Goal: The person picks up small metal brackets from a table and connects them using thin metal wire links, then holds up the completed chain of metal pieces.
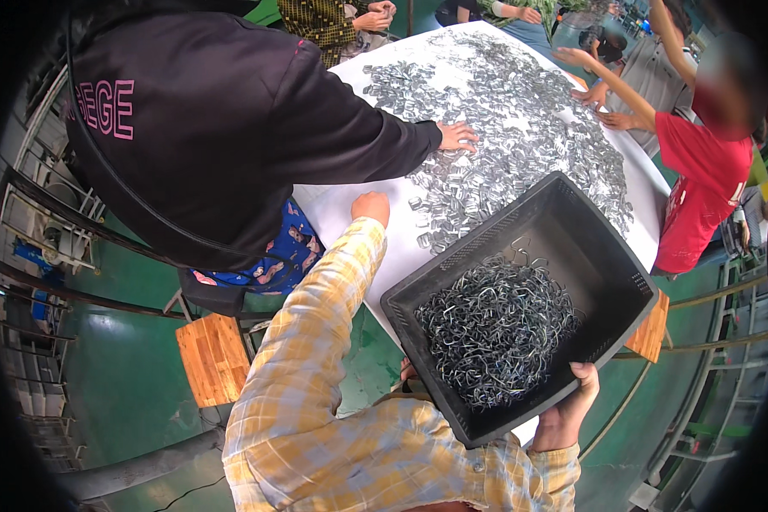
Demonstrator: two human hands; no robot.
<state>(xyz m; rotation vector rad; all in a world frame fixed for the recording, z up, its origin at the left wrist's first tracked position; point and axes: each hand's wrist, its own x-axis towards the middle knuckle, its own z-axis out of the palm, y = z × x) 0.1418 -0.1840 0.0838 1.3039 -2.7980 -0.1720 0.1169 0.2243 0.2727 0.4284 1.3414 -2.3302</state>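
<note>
My right hand (pixel 572 399) grips the near right rim of a black plastic crate (pixel 602 226), thumb over the edge. The crate sits slanted at the near edge of a white-topped table (pixel 341 205). Inside it lies a heap of small bent dark metal hooks (pixel 499 328). My left hand (pixel 371 207) is closed in a fist over the table's left part, beside the dark-sleeved person; what its fingers hold, if anything, is hidden. Beyond the crate, many small silvery metal pieces (pixel 503 111) are spread over the table.
At left, a person in a dark jacket (pixel 205 128) rests a hand (pixel 458 136) among the pieces. A person in a red shirt (pixel 700 179) reaches in from the right. Wooden stools (pixel 213 358) stand near the table on a green floor (pixel 136 367). Metal racks (pixel 43 230) line the left.
</note>
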